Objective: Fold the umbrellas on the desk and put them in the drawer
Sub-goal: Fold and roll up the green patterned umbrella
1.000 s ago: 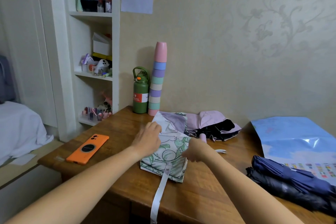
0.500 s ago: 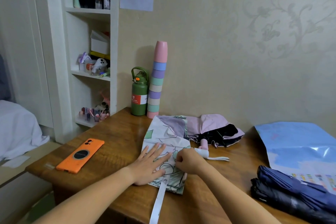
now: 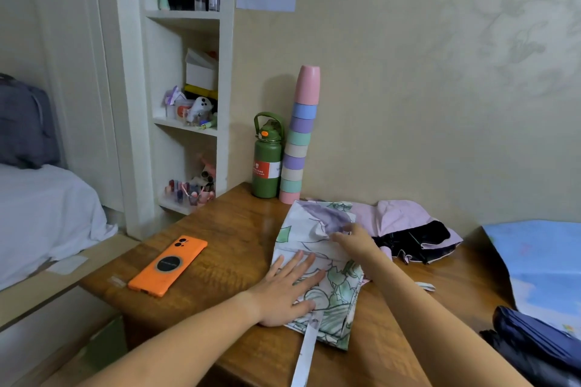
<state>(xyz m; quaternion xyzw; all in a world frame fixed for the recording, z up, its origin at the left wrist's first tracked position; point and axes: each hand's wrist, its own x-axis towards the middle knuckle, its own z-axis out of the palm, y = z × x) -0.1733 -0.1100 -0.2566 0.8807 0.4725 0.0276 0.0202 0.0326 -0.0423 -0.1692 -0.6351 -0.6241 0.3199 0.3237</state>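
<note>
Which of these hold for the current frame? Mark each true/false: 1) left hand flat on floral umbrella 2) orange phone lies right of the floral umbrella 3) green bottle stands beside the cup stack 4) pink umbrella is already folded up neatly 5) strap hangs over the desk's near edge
1) The left hand lies flat on the floral umbrella: true.
2) The orange phone lies right of it: false, it lies to the left.
3) The green bottle stands beside the cup stack: true.
4) The pink umbrella is neatly folded: false, it lies loose and crumpled.
5) The strap hangs over the near edge of the desk: true.
</note>
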